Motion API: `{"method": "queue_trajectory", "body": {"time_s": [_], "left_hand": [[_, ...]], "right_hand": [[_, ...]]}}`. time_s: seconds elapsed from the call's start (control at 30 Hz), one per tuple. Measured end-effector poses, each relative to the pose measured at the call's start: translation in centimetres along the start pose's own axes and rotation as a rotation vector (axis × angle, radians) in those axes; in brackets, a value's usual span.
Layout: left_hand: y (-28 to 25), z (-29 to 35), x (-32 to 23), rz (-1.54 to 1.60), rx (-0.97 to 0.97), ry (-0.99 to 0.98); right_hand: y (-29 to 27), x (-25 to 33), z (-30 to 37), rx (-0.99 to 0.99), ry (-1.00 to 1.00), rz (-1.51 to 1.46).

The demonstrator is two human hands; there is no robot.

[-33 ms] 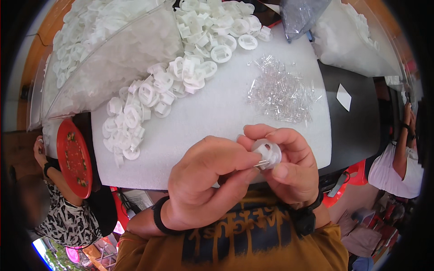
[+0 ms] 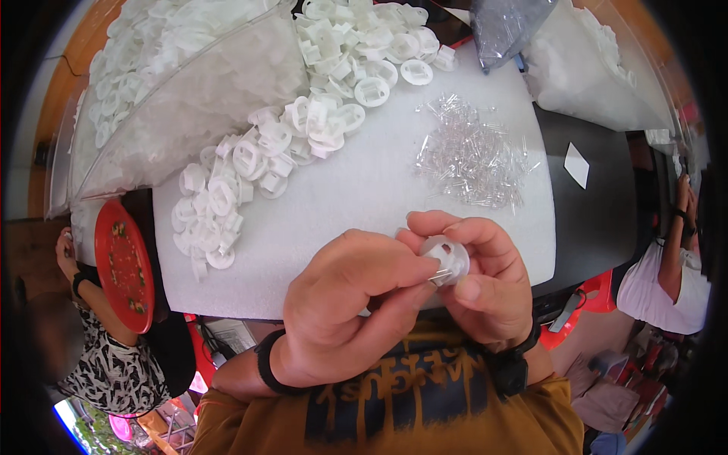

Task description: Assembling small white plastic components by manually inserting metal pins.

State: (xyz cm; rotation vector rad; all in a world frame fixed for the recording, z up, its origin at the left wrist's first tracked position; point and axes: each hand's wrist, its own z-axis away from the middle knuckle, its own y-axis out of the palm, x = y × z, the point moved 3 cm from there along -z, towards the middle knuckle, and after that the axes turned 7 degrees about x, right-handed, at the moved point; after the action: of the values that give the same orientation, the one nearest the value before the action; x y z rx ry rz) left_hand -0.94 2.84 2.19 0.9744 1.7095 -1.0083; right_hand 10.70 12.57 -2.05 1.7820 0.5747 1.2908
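Disc (image 2: pixel 456 260): one, right hand (image 2: pixel 500 277); thin wires (image 2: pixel 439 277): count unclear, left hand (image 2: pixel 341 299)

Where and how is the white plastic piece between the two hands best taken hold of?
Probably by its round flange, from the right: its curved edge suits a pinch, and the left hand holds thin metal pins at the left.

Big lettering across the front of my shirt.
The one print I can make out is on my brown shirt (image 2: pixel 250 421), on my side of the white sheet's (image 2: pixel 341 189) near edge: ochre capitals (image 2: pixel 402 379) on a dark block (image 2: pixel 447 413), upside down as I look, partly hidden below my left hand (image 2: pixel 356 296) and right hand (image 2: pixel 489 284).
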Motion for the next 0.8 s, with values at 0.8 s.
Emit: {"method": "queue_trajectory", "body": {"time_s": [0.8], "left_hand": [[-0.46,0.33,0.0,-0.057,-0.044,0.018]], "right_hand": [[-0.31,-0.78,-0.12,-0.067,0.111,-0.132]]}}
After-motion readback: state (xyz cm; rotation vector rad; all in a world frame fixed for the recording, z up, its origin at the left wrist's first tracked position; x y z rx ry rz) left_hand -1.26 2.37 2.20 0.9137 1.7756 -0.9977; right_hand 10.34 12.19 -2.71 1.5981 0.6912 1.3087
